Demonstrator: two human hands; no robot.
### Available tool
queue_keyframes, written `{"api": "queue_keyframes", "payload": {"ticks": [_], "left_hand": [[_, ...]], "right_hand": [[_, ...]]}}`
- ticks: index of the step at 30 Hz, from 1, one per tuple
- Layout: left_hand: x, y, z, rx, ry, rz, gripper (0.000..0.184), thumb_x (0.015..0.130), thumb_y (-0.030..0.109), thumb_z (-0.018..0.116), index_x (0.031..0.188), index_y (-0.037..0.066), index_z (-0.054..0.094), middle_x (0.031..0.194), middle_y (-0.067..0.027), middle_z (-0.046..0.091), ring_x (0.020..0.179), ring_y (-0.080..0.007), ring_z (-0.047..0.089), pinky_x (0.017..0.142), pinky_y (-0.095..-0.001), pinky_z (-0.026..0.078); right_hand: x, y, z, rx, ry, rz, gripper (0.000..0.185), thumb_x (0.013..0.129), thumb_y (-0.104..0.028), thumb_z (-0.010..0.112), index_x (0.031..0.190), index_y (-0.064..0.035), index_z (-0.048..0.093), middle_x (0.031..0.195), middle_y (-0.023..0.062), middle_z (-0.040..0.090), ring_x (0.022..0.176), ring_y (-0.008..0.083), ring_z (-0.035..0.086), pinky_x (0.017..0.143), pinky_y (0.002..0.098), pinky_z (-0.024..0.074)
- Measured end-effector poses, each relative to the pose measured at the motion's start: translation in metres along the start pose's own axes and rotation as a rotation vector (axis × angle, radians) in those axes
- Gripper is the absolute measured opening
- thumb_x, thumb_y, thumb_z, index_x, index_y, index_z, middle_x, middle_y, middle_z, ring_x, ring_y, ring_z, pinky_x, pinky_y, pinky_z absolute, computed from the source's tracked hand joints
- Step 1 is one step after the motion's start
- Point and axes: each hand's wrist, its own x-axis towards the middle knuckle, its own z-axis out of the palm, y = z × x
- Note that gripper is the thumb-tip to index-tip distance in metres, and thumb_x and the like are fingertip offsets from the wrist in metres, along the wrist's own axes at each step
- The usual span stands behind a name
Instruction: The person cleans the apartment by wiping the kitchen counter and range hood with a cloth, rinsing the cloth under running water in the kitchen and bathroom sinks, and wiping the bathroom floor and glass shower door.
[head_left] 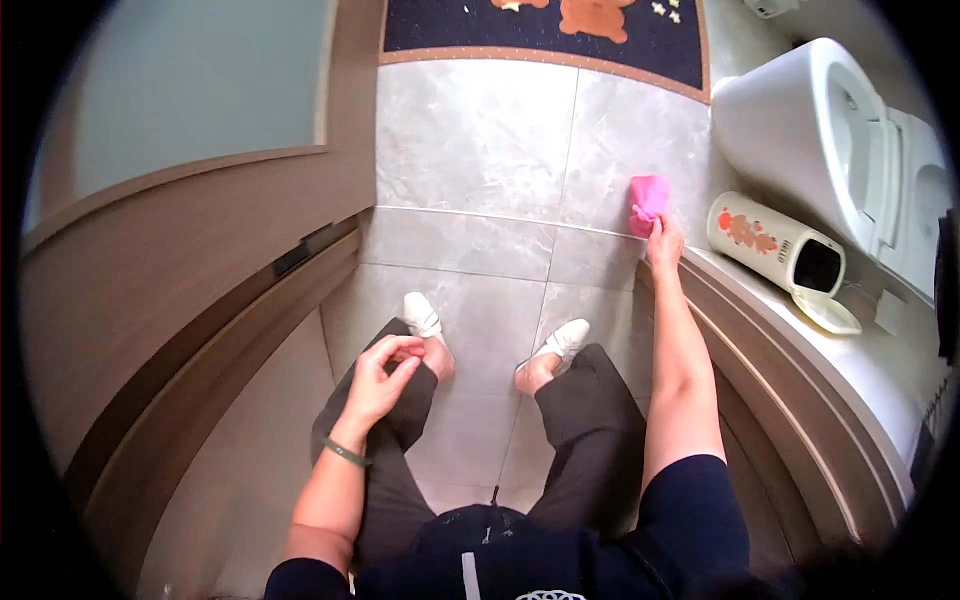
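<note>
A pink cloth [648, 200] hangs bunched from the fingers of my right hand [665, 246], which is stretched forward at the right side of the doorway. The fingers are pinched on the cloth's near end. Over my left knee, my left hand [382, 377] is raised with its fingers loosely curved and the thumb apart, holding nothing. A dark band circles the left wrist.
A white toilet [790, 115] stands at the upper right. Beside it is a cream bin [770, 240] with a bear print and its lid open. A dark bear mat [450, 30] lies ahead. A brown door [200, 250] stands at the left.
</note>
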Motion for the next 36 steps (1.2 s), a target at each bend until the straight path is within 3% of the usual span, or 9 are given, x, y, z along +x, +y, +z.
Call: {"api": "queue_keyframes", "payload": {"ticks": [6,8,12,14,16,24,26,32,36], "left_hand": [[0.016,0.060,-0.006,0.146,-0.154,0.029,0.033,0.074,0.007,0.063,0.105,-0.004,0.060,0.096,-0.0128,0.062,0.092,-0.0225,0.060,0.085,-0.0323,0.046],[0.018,0.070,0.002,0.156,-0.198,0.054,0.035,0.073,0.010,0.065,0.105,-0.004,0.060,0.096,-0.0136,0.063,0.092,-0.0249,0.060,0.085,-0.0338,0.045],[0.027,0.063,0.014,0.128,-0.239,0.059,0.035,0.073,0.009,0.066,0.105,-0.003,0.060,0.097,-0.0135,0.063,0.092,-0.0255,0.060,0.085,-0.0344,0.046],[0.027,0.064,0.018,0.125,-0.238,0.051,0.035,0.072,0.008,0.067,0.105,-0.003,0.060,0.097,-0.0135,0.063,0.092,-0.0256,0.060,0.085,-0.0344,0.046],[0.027,0.067,0.020,0.185,-0.209,0.018,0.035,0.072,0.008,0.067,0.104,-0.003,0.060,0.098,-0.0135,0.063,0.092,-0.0253,0.060,0.084,-0.0339,0.046],[0.029,0.079,0.008,0.268,-0.215,0.056,0.040,0.070,0.002,0.071,0.108,-0.002,0.058,0.100,-0.0141,0.061,0.091,-0.0263,0.060,0.081,-0.0328,0.046],[0.027,0.084,0.011,0.246,-0.249,0.072,0.041,0.070,0.004,0.072,0.108,-0.001,0.059,0.101,-0.0142,0.061,0.092,-0.0272,0.060,0.083,-0.0333,0.046],[0.038,0.086,0.011,0.253,-0.288,0.076,0.043,0.068,0.012,0.072,0.107,-0.003,0.059,0.104,-0.0150,0.062,0.097,-0.0297,0.059,0.087,-0.0361,0.045],[0.039,0.083,0.009,0.360,-0.256,0.112,0.045,0.068,0.012,0.073,0.108,-0.003,0.058,0.105,-0.0161,0.062,0.097,-0.0311,0.059,0.086,-0.0364,0.045]], "right_hand": [[-0.009,0.018,0.136,-0.174,0.172,0.203,0.018,0.083,-0.019,0.057,0.086,-0.0054,0.069,0.086,0.0182,0.064,0.083,0.0350,0.061,0.075,0.0453,0.0456],[-0.044,-0.055,0.163,0.538,0.253,0.425,0.015,0.084,-0.012,0.051,0.083,0.0004,0.058,0.081,0.0157,0.058,0.075,0.0283,0.056,0.068,0.0399,0.0433],[-0.109,-0.180,0.261,0.531,-0.064,-0.027,0.019,0.085,-0.018,0.053,0.088,0.0001,0.056,0.086,0.0172,0.056,0.082,0.0343,0.053,0.073,0.0449,0.0432],[-0.124,-0.221,0.257,0.553,-0.158,0.027,0.019,0.085,-0.019,0.051,0.088,-0.0018,0.057,0.088,0.0171,0.056,0.085,0.0359,0.054,0.076,0.0466,0.0438],[-0.117,-0.220,0.249,0.092,-0.326,-0.529,0.017,0.085,-0.017,0.050,0.088,-0.0049,0.061,0.091,0.0160,0.058,0.090,0.0321,0.056,0.077,0.0445,0.0454],[-0.038,0.001,0.107,-0.076,0.038,-0.443,0.016,0.069,0.000,0.060,0.079,-0.0108,0.065,0.078,0.0079,0.061,0.075,0.0282,0.060,0.066,0.0391,0.0492],[-0.048,-0.005,0.105,-0.101,0.044,-0.281,0.013,0.070,-0.001,0.060,0.077,-0.0099,0.065,0.076,0.0094,0.060,0.072,0.0290,0.059,0.063,0.0401,0.0481],[-0.073,-0.150,0.207,0.166,-0.057,-0.708,0.006,0.071,-0.004,0.058,0.074,-0.0073,0.062,0.073,0.0097,0.057,0.075,0.0280,0.059,0.064,0.0403,0.0471],[-0.038,-0.049,0.154,0.127,0.053,-0.768,0.008,0.070,-0.008,0.063,0.078,-0.0096,0.064,0.080,0.0086,0.063,0.078,0.0263,0.061,0.066,0.0386,0.0501]]}}
